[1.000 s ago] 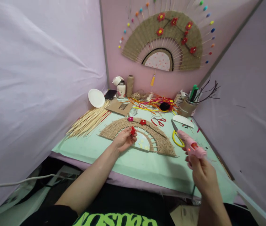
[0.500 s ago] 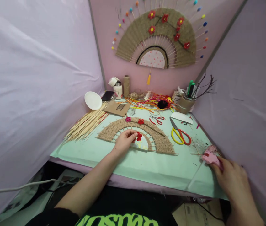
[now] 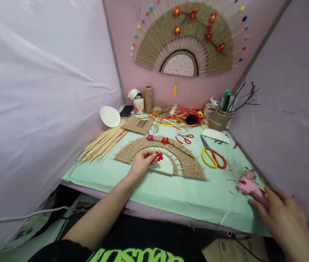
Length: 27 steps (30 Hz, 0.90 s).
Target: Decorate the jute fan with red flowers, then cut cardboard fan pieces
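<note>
A small red flower [image 3: 159, 156] is pinched between the thumb and fingertips of my left hand [image 3: 143, 162], just over the half-round inner panel of a twine-woven fan [image 3: 124, 151]. The fan lies flat on the table, with a twig [image 3: 182, 148], a red flower [image 3: 165, 140] and a magenta flower [image 3: 150, 137] on its band. At the right edge of the table, a pink hot glue gun [image 3: 250, 185] lies on its side. My right hand [image 3: 284, 214] is at its handle end, thumb and fingers spread apart around it.
Large scissors [image 3: 211, 156] with yellow and red handles and small red scissors [image 3: 186, 138] lie beyond the fan. Thin sticks [image 3: 102, 142], cardboard [image 3: 136, 124] and a white dish [image 3: 110, 116] are at left. Coloured pipe cleaners [image 3: 171, 116] and a pot of twigs [image 3: 220, 118] stand behind.
My right hand has loosened from the glue gun and drawn back to the right. My left hand has shifted slightly left with the red flower. The view has moved a little.
</note>
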Each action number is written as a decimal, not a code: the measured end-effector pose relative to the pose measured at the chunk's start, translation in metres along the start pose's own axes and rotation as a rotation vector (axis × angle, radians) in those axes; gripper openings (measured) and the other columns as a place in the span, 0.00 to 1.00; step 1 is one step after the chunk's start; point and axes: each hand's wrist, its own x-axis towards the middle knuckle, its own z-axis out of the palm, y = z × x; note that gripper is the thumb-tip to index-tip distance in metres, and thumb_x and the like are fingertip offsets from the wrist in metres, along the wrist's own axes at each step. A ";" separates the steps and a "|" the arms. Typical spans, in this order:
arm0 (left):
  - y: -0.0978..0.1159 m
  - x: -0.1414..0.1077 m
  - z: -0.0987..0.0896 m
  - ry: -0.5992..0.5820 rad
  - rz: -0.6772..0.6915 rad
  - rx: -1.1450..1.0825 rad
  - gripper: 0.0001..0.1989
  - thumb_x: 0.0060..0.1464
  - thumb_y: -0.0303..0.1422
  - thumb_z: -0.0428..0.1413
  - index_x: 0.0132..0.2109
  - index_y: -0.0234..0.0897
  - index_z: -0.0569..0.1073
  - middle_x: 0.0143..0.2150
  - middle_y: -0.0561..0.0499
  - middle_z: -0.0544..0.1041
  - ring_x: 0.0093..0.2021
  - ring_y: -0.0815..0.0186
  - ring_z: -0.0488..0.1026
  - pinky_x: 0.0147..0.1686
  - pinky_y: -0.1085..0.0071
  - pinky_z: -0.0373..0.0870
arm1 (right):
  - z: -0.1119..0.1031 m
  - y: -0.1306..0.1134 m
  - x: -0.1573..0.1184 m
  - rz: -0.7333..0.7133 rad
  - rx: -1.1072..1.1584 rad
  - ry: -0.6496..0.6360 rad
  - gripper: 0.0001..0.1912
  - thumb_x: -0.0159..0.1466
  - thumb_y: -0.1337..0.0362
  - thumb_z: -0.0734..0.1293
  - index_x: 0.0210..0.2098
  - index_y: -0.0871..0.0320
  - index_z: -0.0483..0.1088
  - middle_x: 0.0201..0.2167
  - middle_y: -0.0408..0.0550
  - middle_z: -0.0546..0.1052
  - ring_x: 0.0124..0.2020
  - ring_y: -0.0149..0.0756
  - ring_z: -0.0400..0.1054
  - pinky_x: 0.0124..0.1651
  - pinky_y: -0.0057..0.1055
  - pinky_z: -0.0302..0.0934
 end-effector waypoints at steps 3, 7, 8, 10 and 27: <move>0.000 0.001 0.004 0.009 0.009 -0.011 0.11 0.45 0.35 0.65 0.32 0.31 0.78 0.26 0.48 0.78 0.26 0.70 0.72 0.29 0.74 0.68 | -0.018 -0.017 -0.002 -0.015 -0.117 0.023 0.30 0.63 0.48 0.55 0.53 0.64 0.69 0.43 0.75 0.72 0.43 0.72 0.68 0.40 0.60 0.63; 0.002 0.001 0.020 0.011 -0.012 -0.040 0.07 0.46 0.32 0.65 0.31 0.32 0.77 0.27 0.48 0.78 0.26 0.69 0.73 0.32 0.72 0.70 | -0.037 -0.045 0.009 -0.104 -0.040 0.019 0.32 0.66 0.47 0.51 0.53 0.66 0.68 0.47 0.73 0.72 0.47 0.68 0.68 0.48 0.58 0.63; 0.004 0.002 0.025 0.005 -0.020 -0.047 0.07 0.46 0.31 0.65 0.31 0.32 0.77 0.26 0.49 0.78 0.26 0.69 0.73 0.32 0.72 0.70 | -0.039 -0.052 0.014 -0.134 0.006 0.008 0.32 0.67 0.46 0.51 0.53 0.65 0.67 0.48 0.71 0.72 0.49 0.65 0.68 0.49 0.57 0.63; 0.007 0.005 0.037 -0.022 -0.023 -0.051 0.05 0.46 0.30 0.64 0.30 0.33 0.77 0.25 0.50 0.77 0.25 0.69 0.73 0.32 0.72 0.70 | -0.040 -0.067 0.024 -0.177 0.098 0.011 0.30 0.67 0.45 0.53 0.54 0.61 0.67 0.49 0.65 0.74 0.51 0.59 0.68 0.51 0.53 0.63; 0.000 0.080 0.080 -0.045 0.331 0.508 0.05 0.45 0.26 0.60 0.25 0.37 0.75 0.28 0.49 0.70 0.38 0.60 0.67 0.47 0.65 0.63 | -0.027 -0.116 0.032 -0.240 0.373 -0.151 0.24 0.66 0.51 0.60 0.56 0.56 0.68 0.52 0.57 0.74 0.54 0.49 0.68 0.55 0.47 0.64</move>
